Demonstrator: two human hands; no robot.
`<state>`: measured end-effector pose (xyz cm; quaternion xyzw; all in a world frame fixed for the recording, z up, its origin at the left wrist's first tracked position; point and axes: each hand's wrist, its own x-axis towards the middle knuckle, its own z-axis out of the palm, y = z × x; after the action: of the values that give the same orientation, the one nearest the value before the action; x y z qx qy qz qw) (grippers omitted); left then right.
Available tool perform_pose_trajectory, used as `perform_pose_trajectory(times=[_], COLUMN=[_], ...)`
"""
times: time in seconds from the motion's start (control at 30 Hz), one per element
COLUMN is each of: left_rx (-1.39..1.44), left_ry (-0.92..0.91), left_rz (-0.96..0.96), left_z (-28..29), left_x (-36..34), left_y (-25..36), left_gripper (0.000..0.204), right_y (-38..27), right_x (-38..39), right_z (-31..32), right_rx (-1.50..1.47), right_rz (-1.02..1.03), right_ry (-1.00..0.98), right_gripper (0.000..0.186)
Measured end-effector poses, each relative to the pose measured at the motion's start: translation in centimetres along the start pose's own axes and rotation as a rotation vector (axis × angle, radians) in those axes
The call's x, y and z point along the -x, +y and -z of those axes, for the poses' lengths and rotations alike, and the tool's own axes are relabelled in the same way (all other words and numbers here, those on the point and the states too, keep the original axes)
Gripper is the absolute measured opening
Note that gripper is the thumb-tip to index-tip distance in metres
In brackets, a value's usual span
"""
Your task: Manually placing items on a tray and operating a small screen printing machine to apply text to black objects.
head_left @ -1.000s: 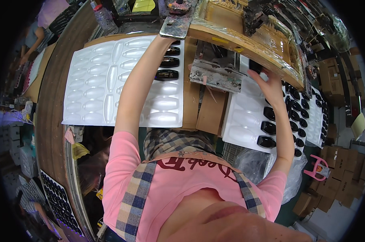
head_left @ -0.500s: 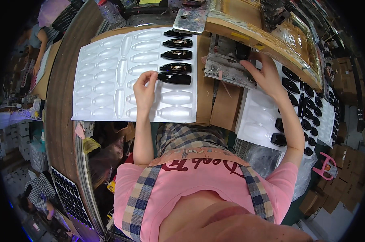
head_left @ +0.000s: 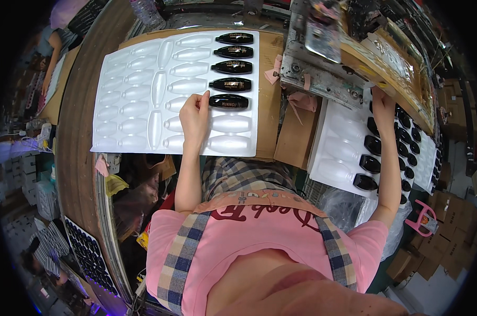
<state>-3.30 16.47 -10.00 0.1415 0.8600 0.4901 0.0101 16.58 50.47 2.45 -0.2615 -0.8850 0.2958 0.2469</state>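
Note:
My left hand [head_left: 195,116] is closed at the white moulded tray [head_left: 130,73], beside the left end of the lowest black bottle-shaped piece [head_left: 229,102] in a printed column. Whether its pinched fingers still touch that piece is unclear. My right hand [head_left: 383,105] reaches under the wooden printing frame [head_left: 396,79], over a second white tray [head_left: 336,147] holding several black pieces [head_left: 370,163]; its fingertips are hidden. A stained metal jig [head_left: 317,84] sits between the trays, with a metal plate [head_left: 323,37] on the frame above it.
Cardboard [head_left: 294,142] lies between the trays. A wooden board [head_left: 70,131] runs along the left, with co-workers [head_left: 51,45] [head_left: 49,245] beyond it. Stacked cartons [head_left: 446,226], a pink stool [head_left: 425,216] and plastic bags [head_left: 396,237] are at the right.
My left hand left the metal plate for the tray, where it placed a black piece in the column. My right hand moved rightward from the jig, and the plate shifted right.

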Motion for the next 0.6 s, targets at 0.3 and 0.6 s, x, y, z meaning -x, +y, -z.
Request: perform_pose_trajectory(times=[0.3, 0.6], left_rx=[-0.278, -0.267], left_ry=[0.056, 0.115], left_rz=[-0.271, -0.231], left_z=[-0.6, 0.6], left_x=[-0.4, -0.1], left_y=[-0.4, 0.5], left_gripper=[0.030, 0.027], right_y=[9.7, 11.2], right_x=[-5.7, -7.7], right_z=[-1.8, -2.7], right_rx=[0.715, 0.863], right_rz=[0.589, 0.621], right_ry=[0.092, 0.125], right_gripper=[0.032, 0.039])
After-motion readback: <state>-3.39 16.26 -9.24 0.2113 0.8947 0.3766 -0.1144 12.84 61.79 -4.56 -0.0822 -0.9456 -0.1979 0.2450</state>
